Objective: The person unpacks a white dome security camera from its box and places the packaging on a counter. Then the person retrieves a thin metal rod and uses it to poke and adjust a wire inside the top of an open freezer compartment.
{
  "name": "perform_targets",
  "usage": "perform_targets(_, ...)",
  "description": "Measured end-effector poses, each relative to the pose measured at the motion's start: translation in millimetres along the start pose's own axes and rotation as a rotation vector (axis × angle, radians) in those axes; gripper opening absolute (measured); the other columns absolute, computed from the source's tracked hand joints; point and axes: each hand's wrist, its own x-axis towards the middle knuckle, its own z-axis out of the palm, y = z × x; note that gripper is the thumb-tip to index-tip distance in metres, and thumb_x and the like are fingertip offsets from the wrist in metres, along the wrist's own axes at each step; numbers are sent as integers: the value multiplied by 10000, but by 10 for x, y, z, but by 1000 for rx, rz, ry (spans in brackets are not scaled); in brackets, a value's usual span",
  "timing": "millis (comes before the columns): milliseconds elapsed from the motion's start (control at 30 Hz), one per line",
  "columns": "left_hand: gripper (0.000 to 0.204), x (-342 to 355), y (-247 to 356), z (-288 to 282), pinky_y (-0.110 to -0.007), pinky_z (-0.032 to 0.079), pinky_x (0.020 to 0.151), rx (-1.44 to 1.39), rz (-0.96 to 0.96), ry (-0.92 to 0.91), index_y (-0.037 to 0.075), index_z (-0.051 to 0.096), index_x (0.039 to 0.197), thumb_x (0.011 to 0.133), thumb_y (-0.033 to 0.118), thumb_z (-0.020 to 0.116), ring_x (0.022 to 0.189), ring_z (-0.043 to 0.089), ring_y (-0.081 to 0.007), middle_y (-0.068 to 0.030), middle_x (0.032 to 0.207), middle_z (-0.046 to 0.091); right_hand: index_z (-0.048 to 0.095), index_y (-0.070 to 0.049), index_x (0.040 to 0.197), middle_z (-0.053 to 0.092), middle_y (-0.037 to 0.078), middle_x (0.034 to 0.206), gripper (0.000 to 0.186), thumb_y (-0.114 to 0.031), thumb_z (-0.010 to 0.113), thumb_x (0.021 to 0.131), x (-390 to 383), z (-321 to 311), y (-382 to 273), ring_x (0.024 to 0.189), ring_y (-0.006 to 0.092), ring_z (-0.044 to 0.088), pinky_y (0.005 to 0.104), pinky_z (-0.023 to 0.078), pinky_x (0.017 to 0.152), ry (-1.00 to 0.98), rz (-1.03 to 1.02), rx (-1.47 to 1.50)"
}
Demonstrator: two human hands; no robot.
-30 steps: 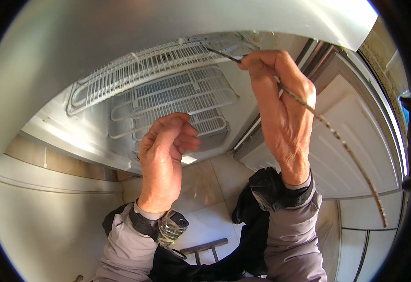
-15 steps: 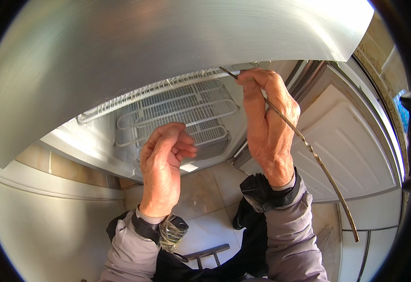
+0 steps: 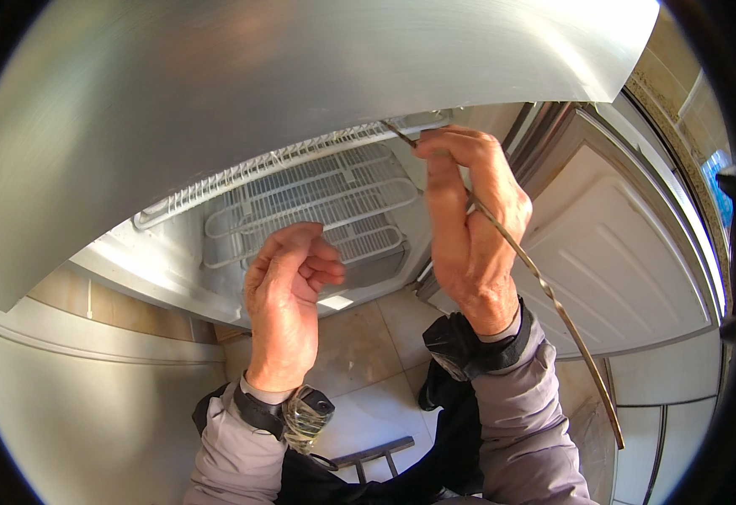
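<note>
My right hand (image 3: 475, 223) pinches a long, thin, mottled metal rod (image 3: 585, 357) that runs back along the hand and down to the right; its far end reaches under the curved silver panel (image 3: 241, 84) near the upper white wire shelf (image 3: 174, 202). My left hand (image 3: 284, 299) hangs in front of the stacked white wire-and-tube racks (image 3: 317, 210) inside the open white appliance cabinet, fingers loosely curled and apart, holding nothing that I can see. Both wrists carry black straps with small devices on them.
An open white ribbed inner door (image 3: 603, 252) stands at the right, with a tiled wall (image 3: 671, 50) beyond. Tiled floor (image 3: 359, 337), my dark-clothed legs and a dark metal frame (image 3: 376, 454) are below. A light panel (image 3: 73, 412) fills the lower left.
The silver panel shows lower in view than a second ago, covering more of the upper shelf. My right hand has shifted down and left, the rod's loose end swinging lower and leftward.
</note>
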Motion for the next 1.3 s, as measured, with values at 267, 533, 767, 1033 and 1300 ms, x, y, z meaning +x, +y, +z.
perform_targets(267, 222, -4, 3, 12, -310, 521, 724, 17, 0, 25, 0, 684, 1100, 1011, 187, 602, 755, 640, -164, -68, 875, 690, 638, 34, 1008, 669, 190, 967, 109, 29, 571, 923, -23, 38, -14, 861, 336, 662, 370, 532, 800, 1, -5, 40)
perform_targets(533, 224, -8, 10, 35, -310, 524, 728, 20, 6, 26, -4, 678, 1099, 1013, 191, 607, 753, 639, -164, -71, 866, 686, 617, -2, 958, 651, 141, 868, 243, 130, 676, 763, -33, 174, 78, 761, 316, 618, 376, 521, 648, 119, -163, -19)
perform_targets(767, 216, -8, 14, 29, -307, 525, 724, 0, 2, 28, -3, 680, 1096, 1014, 183, 606, 743, 638, -165, -72, 865, 685, 638, 37, 1002, 677, 183, 980, 122, 60, 590, 893, -56, 100, 36, 887, 334, 667, 371, 537, 812, 47, -72, 15)
perform_targets(1033, 208, -6, 5, 33, -306, 527, 723, -1, -1, 26, -1, 684, 1092, 1007, 174, 612, 740, 635, -163, -69, 863, 681, 628, 28, 984, 660, 161, 928, 182, 91, 634, 813, -79, 147, 93, 852, 329, 651, 379, 536, 755, 86, -169, -31)
perform_targets(1300, 210, -12, 17, 51, -300, 528, 728, 13, -2, 24, 4, 688, 1106, 1004, 173, 614, 747, 635, -152, -64, 864, 681, 625, 29, 980, 670, 161, 952, 184, 109, 605, 815, -103, 131, 62, 884, 332, 660, 380, 543, 782, 51, -125, -5)
